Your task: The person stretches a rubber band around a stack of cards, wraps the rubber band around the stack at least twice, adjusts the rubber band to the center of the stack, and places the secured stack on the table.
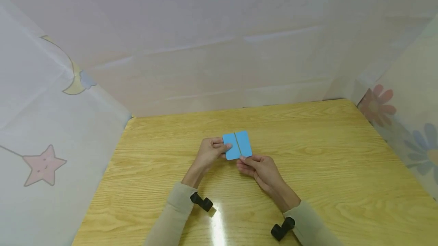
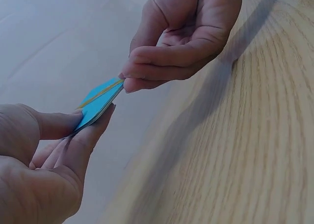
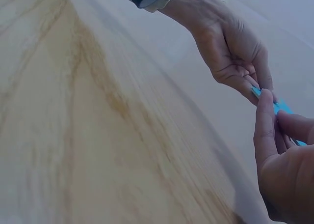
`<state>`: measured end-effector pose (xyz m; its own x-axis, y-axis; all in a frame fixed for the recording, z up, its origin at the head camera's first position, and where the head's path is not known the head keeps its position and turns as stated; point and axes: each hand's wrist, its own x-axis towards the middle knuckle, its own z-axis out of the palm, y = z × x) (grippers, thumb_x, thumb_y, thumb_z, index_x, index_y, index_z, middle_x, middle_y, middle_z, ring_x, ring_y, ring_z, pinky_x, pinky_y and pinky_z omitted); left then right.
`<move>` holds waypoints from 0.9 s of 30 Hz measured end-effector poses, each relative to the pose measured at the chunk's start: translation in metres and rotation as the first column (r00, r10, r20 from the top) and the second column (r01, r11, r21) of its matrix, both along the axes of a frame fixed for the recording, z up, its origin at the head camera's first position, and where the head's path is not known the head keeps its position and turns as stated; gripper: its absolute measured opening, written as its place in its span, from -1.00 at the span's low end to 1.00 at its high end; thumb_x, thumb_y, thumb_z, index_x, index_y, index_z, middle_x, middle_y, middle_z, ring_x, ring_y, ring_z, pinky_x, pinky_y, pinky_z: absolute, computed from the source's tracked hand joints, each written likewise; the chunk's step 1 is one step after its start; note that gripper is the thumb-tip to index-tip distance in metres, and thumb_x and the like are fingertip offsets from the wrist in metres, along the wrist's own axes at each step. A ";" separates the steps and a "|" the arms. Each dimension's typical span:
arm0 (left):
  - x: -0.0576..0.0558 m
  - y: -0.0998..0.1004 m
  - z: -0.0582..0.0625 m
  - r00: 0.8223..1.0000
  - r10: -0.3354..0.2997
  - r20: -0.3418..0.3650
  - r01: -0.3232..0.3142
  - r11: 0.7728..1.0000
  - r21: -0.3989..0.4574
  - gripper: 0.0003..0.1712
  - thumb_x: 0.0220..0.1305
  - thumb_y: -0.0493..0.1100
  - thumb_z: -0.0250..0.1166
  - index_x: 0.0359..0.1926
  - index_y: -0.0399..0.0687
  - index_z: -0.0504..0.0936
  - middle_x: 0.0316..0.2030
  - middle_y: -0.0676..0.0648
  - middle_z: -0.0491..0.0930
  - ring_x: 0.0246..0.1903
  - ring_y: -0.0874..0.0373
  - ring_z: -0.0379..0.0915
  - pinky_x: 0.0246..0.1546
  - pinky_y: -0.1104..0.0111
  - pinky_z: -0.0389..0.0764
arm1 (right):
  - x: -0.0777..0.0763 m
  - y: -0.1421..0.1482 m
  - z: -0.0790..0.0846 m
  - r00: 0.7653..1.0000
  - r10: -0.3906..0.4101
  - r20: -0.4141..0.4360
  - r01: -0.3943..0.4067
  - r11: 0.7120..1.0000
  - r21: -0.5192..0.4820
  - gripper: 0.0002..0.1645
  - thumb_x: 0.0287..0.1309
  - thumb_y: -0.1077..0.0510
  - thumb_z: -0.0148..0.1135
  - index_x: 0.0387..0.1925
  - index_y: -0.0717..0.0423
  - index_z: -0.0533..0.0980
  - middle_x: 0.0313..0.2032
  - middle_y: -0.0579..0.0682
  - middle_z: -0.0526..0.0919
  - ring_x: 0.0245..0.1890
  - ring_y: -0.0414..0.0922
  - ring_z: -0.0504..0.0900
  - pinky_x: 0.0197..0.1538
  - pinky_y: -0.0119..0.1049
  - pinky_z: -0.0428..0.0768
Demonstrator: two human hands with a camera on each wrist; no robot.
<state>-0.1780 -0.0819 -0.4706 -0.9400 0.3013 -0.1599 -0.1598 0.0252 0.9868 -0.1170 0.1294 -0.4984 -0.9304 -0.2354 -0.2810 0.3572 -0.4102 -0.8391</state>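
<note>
A thin stack of blue cards (image 1: 245, 142) with rounded corners is held up over the table, a yellowish rubber band (image 1: 237, 143) running across it. My left hand (image 1: 207, 153) pinches its left side, thumb on top and fingers beneath. With thumb and fingertips, my right hand (image 1: 265, 170) pinches the near edge, right at the band's lower end. In the left wrist view, several layers show along the edge of the stack (image 2: 93, 108). The right wrist view shows only a blue sliver of it, mostly hidden by the fingers.
The wood-grain table (image 1: 150, 154) spreads beneath both hands. Pale fabric walls (image 1: 205, 67) enclose it at the back and both sides, printed with a star (image 1: 44, 165), a moon and flowers. Small black devices (image 1: 202, 201) are strapped to both sleeved wrists.
</note>
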 end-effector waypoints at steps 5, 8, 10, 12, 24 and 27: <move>-0.001 0.004 0.001 1.000 -0.010 -0.001 0.010 1.000 0.006 -0.66 0.44 -0.28 0.37 0.15 -0.36 0.70 -0.07 -0.28 0.82 -0.24 0.19 0.81 -0.20 0.36 0.83 | -0.003 -0.005 0.001 1.000 0.003 0.018 -0.003 1.000 -0.002 -0.74 0.47 0.34 0.22 0.03 0.49 0.63 -0.22 0.06 0.85 -0.12 -0.09 0.86 0.06 -0.25 0.81; -0.003 0.005 0.002 1.000 0.002 -0.005 -0.002 1.000 0.018 -0.67 0.43 -0.29 0.37 0.14 -0.36 0.71 -0.07 -0.31 0.81 -0.23 0.15 0.82 -0.21 0.35 0.84 | -0.006 -0.006 0.002 1.000 -0.001 0.018 0.002 1.000 -0.009 -0.73 0.48 0.33 0.21 0.05 0.50 0.60 -0.21 0.06 0.85 -0.11 -0.09 0.86 0.07 -0.24 0.81; -0.003 0.004 0.002 1.000 0.003 -0.007 -0.003 1.000 0.022 -0.67 0.44 -0.30 0.36 0.14 -0.36 0.71 -0.07 -0.32 0.81 -0.22 0.13 0.82 -0.21 0.34 0.84 | -0.006 -0.005 0.003 1.000 0.005 0.016 -0.005 1.000 -0.009 -0.72 0.48 0.34 0.20 0.05 0.52 0.59 -0.22 0.06 0.85 -0.13 -0.10 0.86 0.06 -0.26 0.81; -0.003 0.002 0.002 1.000 -0.002 -0.002 0.002 1.000 0.025 -0.67 0.44 -0.30 0.36 0.15 -0.37 0.70 -0.06 -0.33 0.80 -0.22 0.13 0.83 -0.20 0.32 0.84 | -0.006 -0.004 0.002 1.000 0.025 0.016 -0.025 1.000 -0.010 -0.72 0.47 0.34 0.21 0.06 0.53 0.59 -0.23 0.05 0.85 -0.14 -0.12 0.85 0.05 -0.28 0.81; -0.002 -0.001 0.002 1.000 -0.026 -0.001 0.026 1.000 0.016 -0.65 0.42 -0.31 0.37 0.16 -0.37 0.70 -0.09 -0.28 0.82 -0.24 0.17 0.82 -0.20 0.31 0.84 | -0.005 0.002 0.001 0.997 0.079 0.012 -0.079 0.997 -0.007 -0.64 0.48 0.25 0.25 0.14 0.47 0.57 -0.18 0.03 0.85 -0.12 -0.15 0.84 0.06 -0.30 0.80; -0.002 -0.002 0.002 0.999 -0.032 0.009 0.032 0.999 0.005 -0.70 0.42 -0.31 0.37 0.10 -0.39 0.71 -0.19 -0.20 0.84 -0.32 0.21 0.79 -0.24 0.32 0.84 | -0.006 0.008 0.002 0.997 0.070 0.024 -0.070 0.997 0.024 -0.51 0.52 0.23 0.21 0.27 0.52 0.45 -0.15 0.03 0.83 -0.08 -0.14 0.83 0.10 -0.29 0.79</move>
